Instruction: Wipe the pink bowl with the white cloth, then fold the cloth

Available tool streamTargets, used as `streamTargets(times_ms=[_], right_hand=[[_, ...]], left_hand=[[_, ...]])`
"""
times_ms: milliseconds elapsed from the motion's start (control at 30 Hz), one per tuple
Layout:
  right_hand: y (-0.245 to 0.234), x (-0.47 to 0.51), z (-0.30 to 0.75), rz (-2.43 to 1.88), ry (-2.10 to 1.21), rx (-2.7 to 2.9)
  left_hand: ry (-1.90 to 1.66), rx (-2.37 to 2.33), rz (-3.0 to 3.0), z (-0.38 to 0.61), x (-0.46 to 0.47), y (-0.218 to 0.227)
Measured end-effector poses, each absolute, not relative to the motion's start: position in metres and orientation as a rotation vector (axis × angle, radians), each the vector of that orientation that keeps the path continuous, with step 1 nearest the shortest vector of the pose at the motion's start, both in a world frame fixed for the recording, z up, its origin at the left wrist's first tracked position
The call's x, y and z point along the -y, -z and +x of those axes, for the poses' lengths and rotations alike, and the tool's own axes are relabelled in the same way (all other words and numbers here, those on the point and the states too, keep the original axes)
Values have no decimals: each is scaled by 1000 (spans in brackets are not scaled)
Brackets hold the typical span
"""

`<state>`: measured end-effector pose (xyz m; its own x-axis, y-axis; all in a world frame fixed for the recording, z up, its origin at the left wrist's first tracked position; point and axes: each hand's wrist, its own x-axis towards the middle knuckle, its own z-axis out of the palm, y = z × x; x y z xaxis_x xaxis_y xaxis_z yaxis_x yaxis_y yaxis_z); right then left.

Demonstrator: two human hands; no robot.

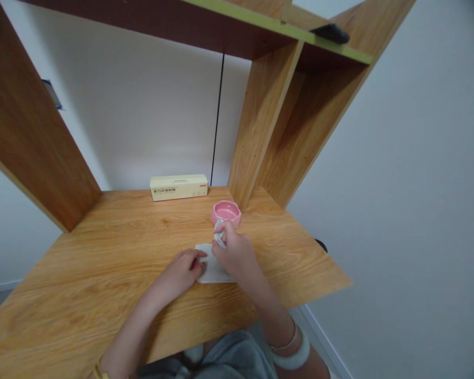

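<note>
A flat white sheet [214, 271], like a folded tissue or cloth, lies on the wooden table near its front edge. My left hand [185, 271] rests at the sheet's left edge, fingers curled and touching it. Above the sheet's right part, my right hand [237, 252] is closed around a crumpled white tissue-like piece [219, 235]. Whether this piece joins the sheet is hidden by the hand. Just behind my right fingers stands a pink bowl [226, 211] with a wavy rim.
A cream cling film box [179, 188] lies at the back of the table [114, 252] against the wall. Wooden uprights [266, 110] rise on both sides and carry a shelf overhead. A dark object [332, 33] sits on the shelf at upper right.
</note>
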<state>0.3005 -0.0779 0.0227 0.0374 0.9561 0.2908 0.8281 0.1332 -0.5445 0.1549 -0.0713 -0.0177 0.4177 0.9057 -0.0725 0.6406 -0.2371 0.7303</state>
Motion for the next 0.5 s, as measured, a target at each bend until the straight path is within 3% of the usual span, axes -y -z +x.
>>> streamTargets(times_ms=[233,500], right_hand=[[7,86,259,-1752,-351,2104],[0,87,295,-1764,-410,1938]], left_hand=[[-536,-1489,1882,128,57,15],[-560,-1534,1858,132,61,12]])
